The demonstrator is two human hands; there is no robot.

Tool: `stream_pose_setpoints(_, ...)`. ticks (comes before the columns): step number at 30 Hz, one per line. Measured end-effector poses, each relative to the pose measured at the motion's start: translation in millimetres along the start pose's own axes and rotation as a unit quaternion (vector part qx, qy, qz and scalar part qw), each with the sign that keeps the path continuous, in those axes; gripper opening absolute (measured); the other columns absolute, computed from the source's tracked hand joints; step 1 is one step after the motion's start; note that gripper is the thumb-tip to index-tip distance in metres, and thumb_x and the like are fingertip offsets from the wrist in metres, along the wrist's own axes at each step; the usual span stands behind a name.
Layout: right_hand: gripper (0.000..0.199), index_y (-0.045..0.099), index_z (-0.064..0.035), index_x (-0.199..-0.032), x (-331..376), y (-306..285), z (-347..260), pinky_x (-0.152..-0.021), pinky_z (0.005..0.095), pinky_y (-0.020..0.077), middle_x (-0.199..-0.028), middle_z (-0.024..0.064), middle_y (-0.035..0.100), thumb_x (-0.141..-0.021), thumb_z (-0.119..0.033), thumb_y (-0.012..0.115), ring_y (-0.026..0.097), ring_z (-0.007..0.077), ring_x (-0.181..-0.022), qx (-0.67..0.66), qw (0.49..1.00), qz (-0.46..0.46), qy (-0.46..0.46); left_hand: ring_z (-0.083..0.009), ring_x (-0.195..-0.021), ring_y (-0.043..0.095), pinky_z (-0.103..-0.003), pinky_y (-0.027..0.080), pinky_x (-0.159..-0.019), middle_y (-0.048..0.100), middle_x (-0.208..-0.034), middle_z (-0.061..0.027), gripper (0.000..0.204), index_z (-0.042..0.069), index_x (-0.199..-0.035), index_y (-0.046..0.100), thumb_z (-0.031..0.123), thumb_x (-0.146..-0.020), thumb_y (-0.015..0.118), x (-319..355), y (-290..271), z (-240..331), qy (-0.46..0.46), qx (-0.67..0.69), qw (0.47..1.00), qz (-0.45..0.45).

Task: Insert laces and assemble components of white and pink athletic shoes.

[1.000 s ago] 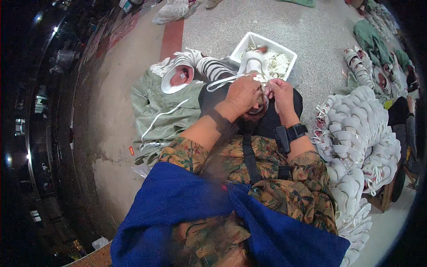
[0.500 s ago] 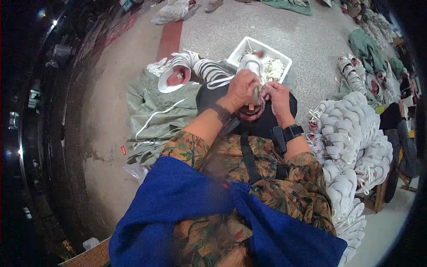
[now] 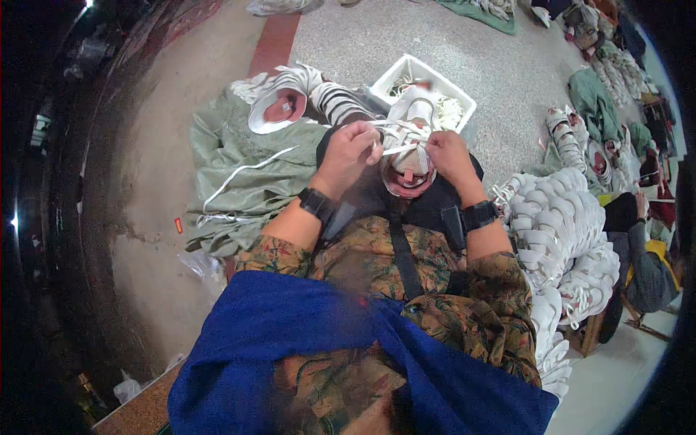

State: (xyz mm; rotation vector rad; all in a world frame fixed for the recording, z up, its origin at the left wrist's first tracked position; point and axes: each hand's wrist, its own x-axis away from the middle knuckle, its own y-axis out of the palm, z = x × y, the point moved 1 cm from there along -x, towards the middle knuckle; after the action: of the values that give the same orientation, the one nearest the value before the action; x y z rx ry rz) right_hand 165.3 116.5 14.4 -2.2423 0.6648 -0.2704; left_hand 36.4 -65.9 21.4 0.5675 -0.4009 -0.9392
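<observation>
A white shoe [image 3: 416, 109] with a pinkish lining lies on my lap, its toe pointing away from me. White shoelace [image 3: 400, 150] crosses its front and runs between my two hands. My left hand [image 3: 353, 152], left of the shoe, is closed on the lace and draws it out sideways. At the shoe's right edge, my right hand [image 3: 451, 154] pinches lace close to the eyelets; its fingertips partly hide that spot. Just beyond the toe stands a white bin [image 3: 464, 93] holding loose laces.
A row of nested white shoes [image 3: 341, 109] and a green sack [image 3: 239, 174] with a loose lace lie to the left. Large stacks of white shoes [image 3: 554, 217] rise on the right. Beside them a person's sleeve [image 3: 649, 279] shows.
My left hand has moved left, away from the shoe, and lace now stretches from it. My right hand stays by the shoe's right side. The whole view has shifted slightly.
</observation>
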Motion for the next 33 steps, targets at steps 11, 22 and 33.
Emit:
stream_pose_setpoints(11, 0.015, 0.064, -0.0036, -0.075, 12, 18, -14, -0.061, 0.0433, 0.0456, -0.069, 0.0207, 0.057, -0.073, -0.016, 0.055, 0.058, 0.0395, -0.070, -0.017, 0.998, 0.040, 0.044, -0.0105, -0.056, 0.047, -0.022, 0.036, -0.051, 0.053, -0.072, -0.0021, 0.009, 0.004, -0.079, 0.055, 0.008, -0.086, 0.058, 18, 7, 1, -0.055, 0.047, 0.994, -0.084)
stream_pose_setpoints(22, 0.011, 0.061, 0.0043, -0.067, 11, 49, 20, -0.051, 0.0261, 0.0383, -0.054, -0.0011, 0.052, -0.072, -0.006, 0.060, 0.047, 0.0070, -0.055, -0.087, 0.980, 0.179, -0.005, -0.0105, -0.057, 0.048, -0.022, 0.037, -0.051, 0.053, -0.071, -0.0019, 0.010, 0.003, -0.080, 0.055, 0.010, -0.086, 0.059, 16, 3, -7, -0.079, 0.054, 0.989, -0.112)
stream_pose_setpoints(33, 0.009, 0.065, -0.0052, -0.066, 8, 50, 18, -0.069, 0.0409, 0.0424, -0.074, 0.0162, 0.056, -0.066, -0.014, 0.065, 0.053, 0.0333, -0.076, -0.160, 0.974, 0.143, 0.075, -0.0100, -0.054, 0.048, -0.020, 0.036, -0.048, 0.054, -0.066, -0.0042, 0.009, 0.002, -0.081, 0.053, 0.009, -0.085, 0.058, 17, -1, -11, -0.131, -0.009, 0.986, -0.104)
